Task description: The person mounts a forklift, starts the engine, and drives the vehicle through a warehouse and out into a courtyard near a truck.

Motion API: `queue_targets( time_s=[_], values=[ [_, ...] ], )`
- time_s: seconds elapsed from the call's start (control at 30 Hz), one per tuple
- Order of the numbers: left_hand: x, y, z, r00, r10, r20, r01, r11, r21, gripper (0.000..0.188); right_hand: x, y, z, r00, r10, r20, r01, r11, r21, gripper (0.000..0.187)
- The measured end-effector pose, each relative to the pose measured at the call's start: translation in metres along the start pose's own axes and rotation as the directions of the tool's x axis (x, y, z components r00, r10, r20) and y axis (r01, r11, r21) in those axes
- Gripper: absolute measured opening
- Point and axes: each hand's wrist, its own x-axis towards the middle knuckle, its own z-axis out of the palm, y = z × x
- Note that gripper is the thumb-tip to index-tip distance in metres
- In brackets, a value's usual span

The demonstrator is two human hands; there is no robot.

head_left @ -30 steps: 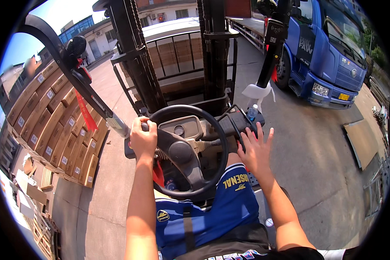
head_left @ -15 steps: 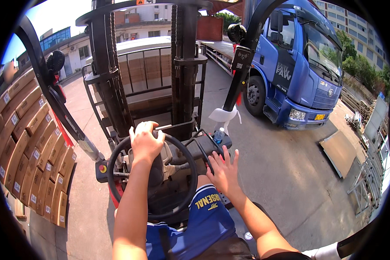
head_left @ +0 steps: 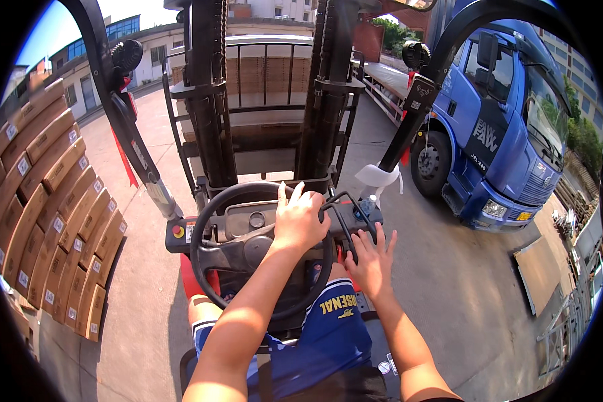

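Note:
My left hand (head_left: pixel 300 220) is closed over the upper right part of the black steering wheel (head_left: pixel 248 188) of a forklift. Its forearm crosses the wheel from below. To the right of the wheel, my right hand (head_left: pixel 374 261) has its fingers spread beside the bent black control levers (head_left: pixel 342 224). Its thumb side touches or nearly touches a lever; the exact contact is hidden. A clear water bottle (head_left: pixel 366 208) stands just beyond the right hand. Past the wheel rises the dark forklift mast (head_left: pixel 208 100), with a load of brown cartons (head_left: pixel 264 74) behind it.
A tall stack of brown cartons (head_left: pixel 67 228) stands close on the left. A blue truck (head_left: pixel 462 127) with a flatbed is ahead on the right. A flat board (head_left: pixel 537 276) and metal frames (head_left: pixel 563 335) lie at the far right. A red button (head_left: pixel 178 231) sits left of the wheel.
My left hand has swung rightward with the wheel, from its top to its upper right. The truck and mast appear farther right in view. My right hand stays by the levers.

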Motion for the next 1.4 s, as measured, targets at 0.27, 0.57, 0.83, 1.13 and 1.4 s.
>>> queue_targets(
  time_s=[0.27, 0.57, 0.83, 1.13, 1.4],
  values=[
    [0.089, -0.081, 0.034, 1.000, -0.014, 0.016, 0.013, 0.996, 0.088, 0.026, 0.092, 0.007, 0.079, 1.000, -0.010, -0.026, 0.010, 1.000, -0.001, 0.048],
    [0.200, -0.170, 0.072, 0.993, -0.099, 0.067, 0.087, 0.982, 0.170, 0.026, 0.192, 0.027, 0.159, 1.000, -0.005, -0.006, 0.005, 1.000, -0.020, 0.047],
    [0.277, -0.256, 0.111, 0.993, -0.092, 0.078, 0.078, 0.982, 0.172, 0.026, 0.293, 0.025, 0.240, 1.000, -0.004, 0.010, 0.004, 1.000, 0.022, 0.045],
    [0.400, -0.333, 0.225, 0.981, -0.048, 0.189, 0.046, 0.999, 0.016, 0.036, 0.423, 0.077, 0.373, 0.997, 0.019, 0.075, -0.022, 0.999, 0.042, 0.044],
    [0.505, -0.460, 0.366, 0.987, -0.018, 0.159, 0.022, 0.999, -0.025, 0.030, 0.537, 0.115, 0.556, 0.996, 0.039, 0.079, -0.044, 0.997, 0.061, 0.046]
  ],
)
